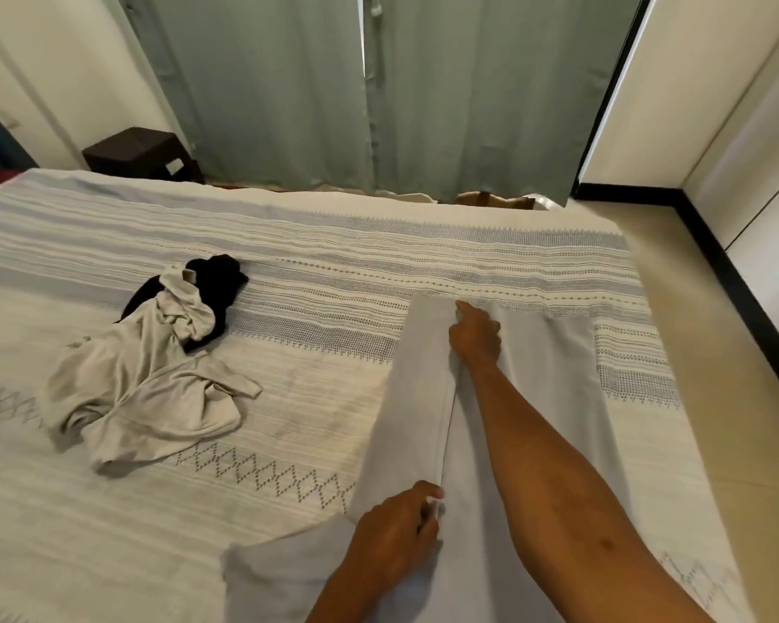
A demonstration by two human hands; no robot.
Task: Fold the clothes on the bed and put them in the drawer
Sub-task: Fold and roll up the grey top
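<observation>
My left hand [394, 526] pinches the near edge of the grey garment's [549, 353] folded flap on the bed [333, 272], my right hand [476, 332] pinches its far edge, with crumpled beige clothes [149, 384] and a black piece [219, 274] lying left.

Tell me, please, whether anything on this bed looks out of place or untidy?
Only the unfolded laundry: a crumpled beige garment lies heaped over a black garment on the bed's left side. The grey garment under both hands is laid flat. Nothing looks damaged.
</observation>
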